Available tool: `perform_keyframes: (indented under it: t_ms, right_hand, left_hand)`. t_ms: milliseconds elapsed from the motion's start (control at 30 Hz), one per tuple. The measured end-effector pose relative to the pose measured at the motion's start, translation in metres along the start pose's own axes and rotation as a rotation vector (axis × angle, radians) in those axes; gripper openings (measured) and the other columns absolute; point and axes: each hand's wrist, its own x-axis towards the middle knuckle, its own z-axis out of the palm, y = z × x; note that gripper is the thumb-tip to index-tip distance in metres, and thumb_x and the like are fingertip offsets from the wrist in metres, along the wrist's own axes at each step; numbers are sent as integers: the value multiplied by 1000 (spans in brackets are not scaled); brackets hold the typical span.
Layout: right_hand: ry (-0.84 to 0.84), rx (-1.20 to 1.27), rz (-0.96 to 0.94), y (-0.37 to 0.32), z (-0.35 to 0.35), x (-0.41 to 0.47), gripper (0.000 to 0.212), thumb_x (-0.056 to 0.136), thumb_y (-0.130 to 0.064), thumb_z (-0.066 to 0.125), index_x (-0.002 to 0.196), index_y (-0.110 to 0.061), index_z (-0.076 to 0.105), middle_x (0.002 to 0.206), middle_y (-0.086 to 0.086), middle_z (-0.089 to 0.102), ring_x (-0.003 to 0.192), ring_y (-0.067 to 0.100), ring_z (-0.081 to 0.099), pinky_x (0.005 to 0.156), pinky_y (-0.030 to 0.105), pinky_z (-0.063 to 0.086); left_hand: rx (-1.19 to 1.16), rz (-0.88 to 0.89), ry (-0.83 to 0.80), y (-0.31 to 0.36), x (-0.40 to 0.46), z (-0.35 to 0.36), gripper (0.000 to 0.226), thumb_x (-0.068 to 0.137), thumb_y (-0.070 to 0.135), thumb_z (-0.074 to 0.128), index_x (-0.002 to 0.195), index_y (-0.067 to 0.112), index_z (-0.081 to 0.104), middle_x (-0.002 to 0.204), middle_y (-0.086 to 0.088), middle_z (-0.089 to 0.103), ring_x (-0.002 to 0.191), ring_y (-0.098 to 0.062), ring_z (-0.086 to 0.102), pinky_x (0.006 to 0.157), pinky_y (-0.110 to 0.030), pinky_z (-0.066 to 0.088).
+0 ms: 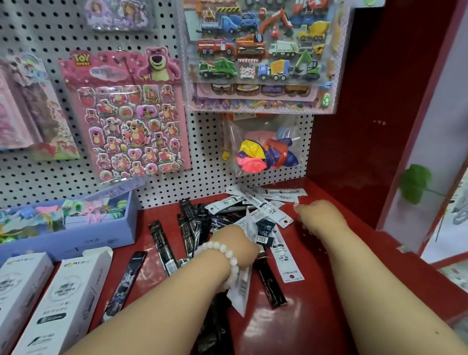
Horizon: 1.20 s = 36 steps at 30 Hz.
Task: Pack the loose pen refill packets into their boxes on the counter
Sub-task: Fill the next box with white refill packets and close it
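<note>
Two white refill boxes [32,299] lay nearest, at the near left of the red counter [312,321], their open ends pointing far toward the lavender tray [50,230] of trinkets. Right of them sprawled the heap of loose pen refill packets [236,237], black ones to the near side and white ones fanning out toward the pegboard [207,170].

With its beaded bracelet [227,261], the left hand [240,245] was buried in the middle of the heap, fingers curled down among the packets; whether it actually gripped any could not be told. Over the far right edge of the fan, the right hand [320,215] hovered with fingers loosely bent, apparently holding nothing.

Gathering would likely go best by sorting one colour at a time, squaring the packets into a flat, aligned bundle before sliding them into a box mouth, since crossed packets could snag.
</note>
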Motion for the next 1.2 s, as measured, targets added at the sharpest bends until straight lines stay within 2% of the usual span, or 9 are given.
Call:
perform_keyframes:
  t_ms: [167,333,433,500,700,833,1067,1133,1200]
  right_hand:
    - [78,-138,-207,-23,9,6,23,88,-33,55,83,-10,53,96,12,63,97,33,60,69,28,37]
    - [-88,-409,-376,-47,24,20,45,81,-39,65,112,-7,57,104,12,68,93,30,64,80,33,53]
    - [-227,-498,-391,-53,30,32,37,81,-30,71,101,-2,59,87,11,67,68,24,62,58,29,50]
    - [-269,-499,-400,-52,24,41,27,80,-24,72,97,-7,61,86,11,62,68,21,55,52,27,43]
    - [-331,-560,-557,-50,9,60,21,76,-9,73,95,-14,66,87,-1,61,79,14,54,62,21,40]
    - [-553,-599,-657,-61,22,60,43,74,-9,77,113,-20,62,89,-8,52,84,13,50,68,22,39]
    - [-467,-636,-640,-52,13,76,18,80,-21,72,85,-26,55,86,-3,59,83,17,53,66,26,40]
    - [-342,-595,-605,-47,5,82,13,88,-23,61,99,-29,59,102,7,66,89,23,60,73,28,47]
    - [-202,-710,-630,-47,2,93,40,93,-27,53,131,-18,49,130,13,57,111,29,57,91,31,45]
  left_hand:
    - [-257,-82,-23,-18,-1,-17,19,88,20,49,73,7,50,61,-2,45,52,-14,43,52,-25,40]
    - [-761,-236,-83,-45,6,-40,20,91,7,44,104,-1,55,85,-25,71,73,-32,69,76,-45,57]
    - [-1028,-234,-93,-55,10,-44,20,94,2,40,107,-5,53,69,-21,69,59,-29,68,63,-39,58]
    - [-1106,-218,-79,-59,14,-43,24,94,1,36,111,-6,51,69,-18,65,49,-22,61,47,-27,54]
    - [-1337,-262,-7,-72,28,-38,33,94,5,34,121,-6,49,74,-15,62,51,-18,58,40,-22,50]
    - [-1449,-316,23,-73,28,-33,24,94,6,34,95,-7,54,73,-14,60,59,-20,56,39,-22,49]
    - [-1458,-345,42,-70,28,-37,30,96,9,34,76,-3,54,58,-14,63,64,-21,54,61,-29,46]
    - [-1456,-349,54,-68,31,-38,29,95,8,33,75,-1,52,63,-15,63,65,-22,55,63,-31,48]
    - [-1440,-341,59,-67,34,-40,22,94,8,34,88,-4,51,71,-14,63,66,-22,56,58,-32,51]
